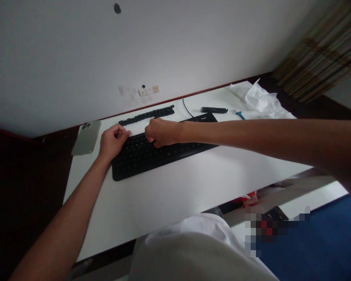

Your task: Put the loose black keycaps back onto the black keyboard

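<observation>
A black keyboard [152,154] lies on the white table [175,187]. My left hand [113,141] rests curled at the keyboard's upper left corner, fingers closed; whether it holds something small I cannot tell. My right hand [160,132] is closed in a fist over the keyboard's top rows, fingertips pressed down on the keys. A row of loose black keycaps [148,115] lies on the table just behind the keyboard.
A phone [87,137] lies face down at the table's left edge. Behind the keyboard are its cable [187,107], a dark bar-shaped object [214,110], a blue-handled tool [240,114] and crumpled white paper [259,99]. The wall with sockets [149,90] stands close behind.
</observation>
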A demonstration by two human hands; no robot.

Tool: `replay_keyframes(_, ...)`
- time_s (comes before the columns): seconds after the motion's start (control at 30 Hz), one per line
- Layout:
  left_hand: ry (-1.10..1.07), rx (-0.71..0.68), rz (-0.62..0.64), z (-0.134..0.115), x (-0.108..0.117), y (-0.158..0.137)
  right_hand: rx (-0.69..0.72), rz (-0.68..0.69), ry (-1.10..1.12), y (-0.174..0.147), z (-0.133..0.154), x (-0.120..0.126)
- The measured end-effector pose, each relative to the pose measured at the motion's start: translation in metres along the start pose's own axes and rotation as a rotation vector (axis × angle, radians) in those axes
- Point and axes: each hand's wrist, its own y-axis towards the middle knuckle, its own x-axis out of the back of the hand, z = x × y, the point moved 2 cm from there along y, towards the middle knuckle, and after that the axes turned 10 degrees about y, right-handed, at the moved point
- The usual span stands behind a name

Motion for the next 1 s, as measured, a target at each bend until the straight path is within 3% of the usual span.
replay_keyframes(0.27,0.02,-0.014,-0.004,0.0,0.001,0.0,-0.038,-0.067,-0.01,-0.009,0.0,-0.01)
replay_keyframes(0.43,0.022,-0.006,-0.004,0.0,0.0,0.001,0.05,-0.116,0.071,-0.011,-0.014,-0.017)
replay_keyframes(1.0,-0.016,-0.005,0.007,0.0,-0.001,0.002,0.0,-0.089,0.126,-0.003,-0.012,-0.003)
